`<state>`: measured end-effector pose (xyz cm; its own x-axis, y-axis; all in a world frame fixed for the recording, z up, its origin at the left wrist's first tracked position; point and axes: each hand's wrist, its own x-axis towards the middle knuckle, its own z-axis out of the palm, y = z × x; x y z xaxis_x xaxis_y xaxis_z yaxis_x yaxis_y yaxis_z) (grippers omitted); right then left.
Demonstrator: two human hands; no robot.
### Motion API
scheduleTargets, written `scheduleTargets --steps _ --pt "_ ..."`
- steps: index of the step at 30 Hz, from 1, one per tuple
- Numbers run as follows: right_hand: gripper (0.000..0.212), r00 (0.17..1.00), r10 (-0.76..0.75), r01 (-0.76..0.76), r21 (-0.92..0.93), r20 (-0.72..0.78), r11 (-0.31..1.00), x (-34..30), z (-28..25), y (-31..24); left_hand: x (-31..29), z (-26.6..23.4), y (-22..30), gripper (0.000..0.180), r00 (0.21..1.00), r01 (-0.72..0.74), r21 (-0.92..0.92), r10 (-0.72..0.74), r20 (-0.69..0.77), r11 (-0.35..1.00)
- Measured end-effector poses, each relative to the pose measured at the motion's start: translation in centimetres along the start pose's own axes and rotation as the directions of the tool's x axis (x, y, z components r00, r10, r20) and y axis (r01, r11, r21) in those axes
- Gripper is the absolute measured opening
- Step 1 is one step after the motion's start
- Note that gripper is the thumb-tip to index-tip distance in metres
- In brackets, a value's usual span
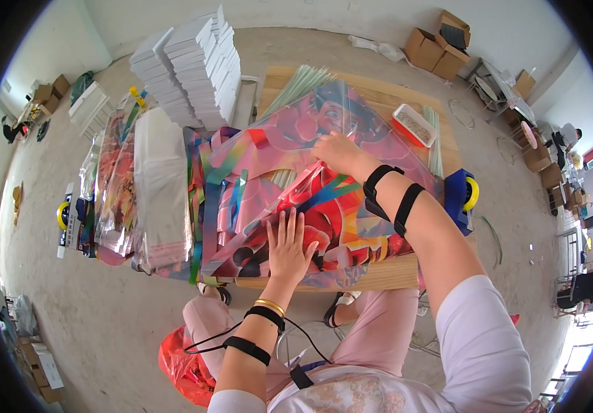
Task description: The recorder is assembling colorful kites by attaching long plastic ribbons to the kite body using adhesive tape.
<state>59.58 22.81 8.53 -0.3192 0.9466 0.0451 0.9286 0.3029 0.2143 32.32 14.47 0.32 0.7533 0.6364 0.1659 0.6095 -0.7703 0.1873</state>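
A large printed kite (372, 148) in pink, red and blue lies across the wooden table, its near part folded over along a slanting edge. My left hand (289, 246) rests flat on the red and dark folded part, fingers spread. Farther up, my right hand (340, 153) has its fingers closed in a pinch on the kite at the upper end of the fold; the fingertips are partly hidden. Rainbow-coloured ribbons (228, 165) run along the kite's left side. Pale thin rods (296, 88) stick out beyond its far edge.
Stacked white boxes (200, 69) stand at the back left, near clear plastic sleeves (162, 186). A red and white tray (413, 125) of small pieces sits at the back right. The blue tape dispenser (456, 193) with yellow tape is by the right edge. A red bag (185, 365) lies below.
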Motion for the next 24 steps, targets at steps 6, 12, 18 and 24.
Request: scheduleTargets --steps 6,12,18,24 --pt "0.019 0.998 0.002 0.001 -0.041 0.065 0.999 0.4 0.0 -0.2 -0.1 -0.5 0.2 0.074 0.999 0.048 0.012 -0.048 0.0 0.999" --pt "0.017 0.998 0.006 -0.005 -0.029 0.063 1.0 0.5 0.2 -0.2 -0.4 -2.3 0.3 0.074 0.997 0.071 -0.067 -0.073 -0.031 0.995" --pt "0.019 0.998 0.016 -0.013 -0.036 0.069 0.999 0.3 0.5 0.2 -2.7 -3.0 1.1 0.07 0.992 -0.118 -0.128 0.122 0.027 0.985" --pt "0.011 0.999 -0.023 0.02 -0.078 -0.044 0.997 -0.3 -0.1 -0.6 -3.5 -1.5 0.8 0.067 0.988 -0.119 -0.044 0.123 0.092 0.992"
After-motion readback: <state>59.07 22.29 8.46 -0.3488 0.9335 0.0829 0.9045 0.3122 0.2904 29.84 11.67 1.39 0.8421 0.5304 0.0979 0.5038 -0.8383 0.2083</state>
